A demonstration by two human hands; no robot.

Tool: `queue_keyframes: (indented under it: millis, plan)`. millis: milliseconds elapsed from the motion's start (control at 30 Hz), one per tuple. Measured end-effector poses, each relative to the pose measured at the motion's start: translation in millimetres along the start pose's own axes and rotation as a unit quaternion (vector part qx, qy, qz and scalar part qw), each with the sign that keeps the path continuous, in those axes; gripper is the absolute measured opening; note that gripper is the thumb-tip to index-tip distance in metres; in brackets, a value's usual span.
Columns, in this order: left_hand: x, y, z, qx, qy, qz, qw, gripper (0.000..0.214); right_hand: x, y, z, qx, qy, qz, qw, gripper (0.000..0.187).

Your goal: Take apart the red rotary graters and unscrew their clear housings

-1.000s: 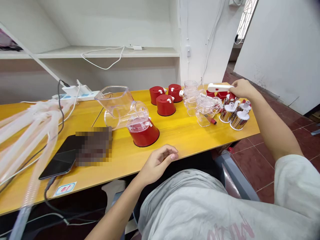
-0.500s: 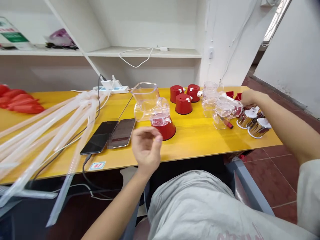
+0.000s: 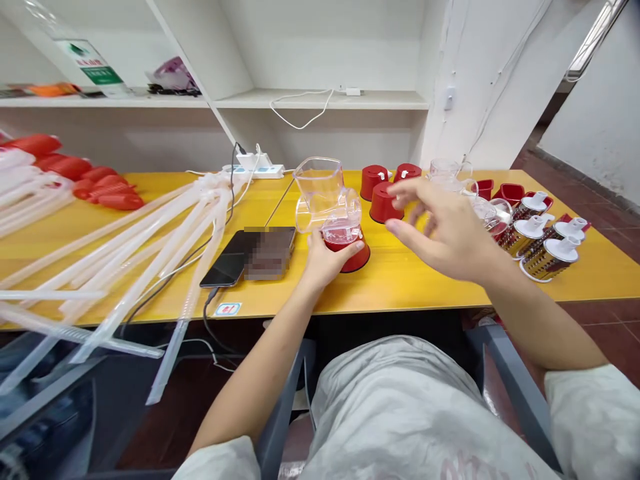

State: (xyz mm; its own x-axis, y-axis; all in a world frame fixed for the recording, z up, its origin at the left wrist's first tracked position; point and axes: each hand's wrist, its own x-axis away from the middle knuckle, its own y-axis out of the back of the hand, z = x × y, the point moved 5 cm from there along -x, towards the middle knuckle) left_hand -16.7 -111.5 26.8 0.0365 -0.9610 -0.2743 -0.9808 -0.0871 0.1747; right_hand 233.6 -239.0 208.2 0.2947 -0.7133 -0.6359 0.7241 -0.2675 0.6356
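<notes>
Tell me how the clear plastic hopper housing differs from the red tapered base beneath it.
The clear plastic hopper housing is transparent; the red tapered base is opaque. The housing flares wide at the top, while the base widens downward. The housing sits above; the base stands on the flat yellow tabletop. Both appear upright.

I have a lane along the front of the table, right of the near base, topped by a clear hood. Phones block my left, drums crowd my right; three red bases stand behind.
</notes>
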Motion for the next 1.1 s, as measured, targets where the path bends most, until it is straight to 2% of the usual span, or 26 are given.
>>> queue_keyframes:
  millis: [67, 133, 200, 267, 300, 367, 400, 467, 533, 600, 767, 833, 900, 1000, 1033, 1100]
  plan:
    - [0, 2.1, -6, 0.002, 0.014, -0.001, 1.000, 0.091, -25, -26, -20, -0.032, -0.013, -0.006, 0.999, 0.059]
    - [2, 4.6, -10, 0.034, 0.030, 0.050, 0.998, 0.088, -44, -47, -35, -0.081, -0.027, 0.009, 0.996, 0.082]
    - [8, 4.7, -12, 0.073, 0.033, 0.127, 0.989, 0.089, -55, -62, -36, -0.118, -0.022, 0.025, 0.992, 0.101]
    - [16, 0.8, -13, 0.097, 0.029, 0.180, 0.978, 0.091, -59, -72, -25, -0.128, -0.004, 0.040, 0.991, 0.112]
    - [20, -2.3, -14, 0.095, 0.021, 0.182, 0.978, 0.092, -61, -76, -18, -0.123, 0.002, 0.045, 0.991, 0.115]
    - [25, -9.5, -17, 0.078, -0.005, 0.135, 0.988, 0.087, -63, -82, -4, -0.097, -0.005, 0.049, 0.994, 0.116]
    - [27, -13.5, -18, 0.071, -0.022, 0.099, 0.992, 0.084, -64, -85, 0, -0.081, -0.021, 0.050, 0.995, 0.116]
    - [29, -23.3, -21, 0.068, -0.047, 0.064, 0.994, 0.081, -64, -91, 3, -0.050, -0.072, 0.065, 0.994, 0.114]
    - [30, -31.3, -22, 0.076, -0.055, 0.066, 0.993, 0.082, -63, -97, 1, -0.032, -0.117, 0.086, 0.989, 0.110]
    - [29, -32.9, -20, 0.083, -0.050, 0.065, 0.993, 0.081, -61, -100, -4, -0.032, -0.126, 0.090, 0.987, 0.105]
    - [28, -27.0, -16, 0.084, -0.039, 0.055, 0.994, 0.077, -72, -88, -9, -0.079, -0.022, 0.069, 0.994, 0.096]
    - [28, -26.1, -14, 0.080, -0.023, 0.058, 0.995, 0.078, -77, -71, -7, -0.096, 0.006, 0.038, 0.995, 0.101]
    - [28, -24.9, -13, 0.068, -0.011, 0.056, 0.996, 0.084, -76, -46, -4, -0.105, 0.008, -0.027, 0.994, 0.109]
    - [30, -20.6, -13, 0.041, -0.024, 0.038, 0.998, 0.084, -51, -16, -2, -0.116, 0.005, -0.101, 0.988, 0.115]
    - [30, -19.4, -13, 0.036, -0.032, 0.036, 0.998, 0.083, -38, -11, -4, -0.124, 0.002, -0.099, 0.987, 0.116]
    - [29, -18.2, -11, 0.031, -0.037, 0.036, 0.998, 0.082, -9, -8, -13, -0.147, -0.008, -0.050, 0.988, 0.120]
